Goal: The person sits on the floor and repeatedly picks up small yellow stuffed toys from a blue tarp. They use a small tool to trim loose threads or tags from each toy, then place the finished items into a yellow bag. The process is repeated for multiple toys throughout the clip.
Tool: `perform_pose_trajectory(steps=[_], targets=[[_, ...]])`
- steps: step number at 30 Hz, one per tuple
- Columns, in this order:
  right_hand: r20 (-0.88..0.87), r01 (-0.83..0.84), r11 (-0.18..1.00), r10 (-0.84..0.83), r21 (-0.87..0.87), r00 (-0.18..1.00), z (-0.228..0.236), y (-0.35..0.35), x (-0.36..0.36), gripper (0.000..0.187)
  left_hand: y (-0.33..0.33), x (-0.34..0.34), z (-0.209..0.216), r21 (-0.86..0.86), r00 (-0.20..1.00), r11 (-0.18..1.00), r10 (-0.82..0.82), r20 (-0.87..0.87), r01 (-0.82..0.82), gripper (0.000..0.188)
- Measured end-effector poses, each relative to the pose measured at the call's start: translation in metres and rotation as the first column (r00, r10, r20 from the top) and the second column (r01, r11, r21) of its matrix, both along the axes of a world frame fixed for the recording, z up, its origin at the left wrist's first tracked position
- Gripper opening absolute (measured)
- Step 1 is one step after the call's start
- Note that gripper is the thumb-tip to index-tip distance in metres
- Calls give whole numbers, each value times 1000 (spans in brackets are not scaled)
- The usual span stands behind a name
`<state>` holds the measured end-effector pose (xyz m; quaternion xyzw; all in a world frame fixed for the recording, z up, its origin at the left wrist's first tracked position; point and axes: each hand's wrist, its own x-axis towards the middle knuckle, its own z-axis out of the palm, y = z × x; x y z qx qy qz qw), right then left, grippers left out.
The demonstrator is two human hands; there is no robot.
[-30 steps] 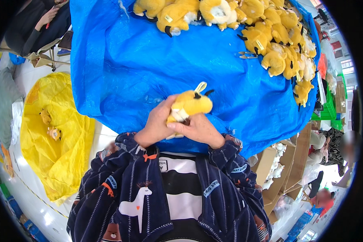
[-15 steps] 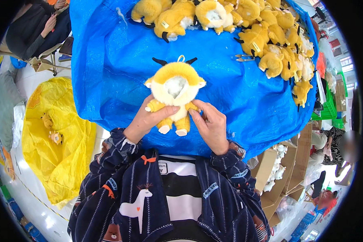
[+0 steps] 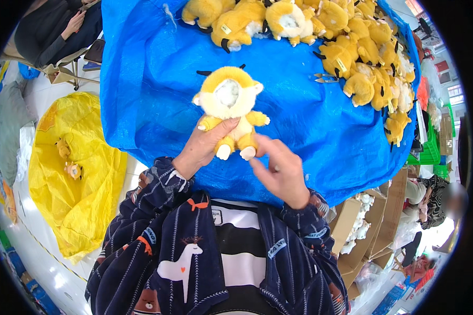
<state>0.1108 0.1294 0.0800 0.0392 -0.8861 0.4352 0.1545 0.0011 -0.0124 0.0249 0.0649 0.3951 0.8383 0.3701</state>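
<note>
Left hand [image 3: 205, 143]: fingers grip horned yellow plush toy [image 3: 230, 112] by torso | toy's head beyond them, likely so face opening shows | right hand [image 3: 284, 170]: fingers parted beside its foot, contact unclear

Head-high fisheye view, downward onto both hands [image 3: 198, 149]

Before you, the plush toy [image 3: 231, 105] is over the sheet [image 3: 157, 110]; the toy pile [image 3: 360, 50] covers its far right, snips [image 3: 328, 80] just beside. Left, a sack [image 3: 68, 215] holds two toys [image 3: 72, 170]; right, cartons [image 3: 345, 223].
</note>
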Motion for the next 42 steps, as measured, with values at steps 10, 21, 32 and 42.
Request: perform_pose_trajectory(steps=[10, 21, 32, 42], targets=[[-211, 181, 971, -147, 154, 966, -51, -5, -4, 28, 0, 5, -5, -42, 969, 989, 130, -211, -142, 38], [-169, -113, 870, 219, 481, 961, -22, -17, -13, 34, 0, 13, -12, -139, 904, 945, 231, -360, -297, 41], [-198, -159, 973, 192, 169, 961, -31, -40, -34, 26, -53, 21, -20, -112, 694, 842, 353, -627, -528, 51], [-130, 293, 943, -314, -156, 941, -1, 25, -156, 31, -262, -40, 67, 601, 278, 359, 933, -227, -714, 41]])
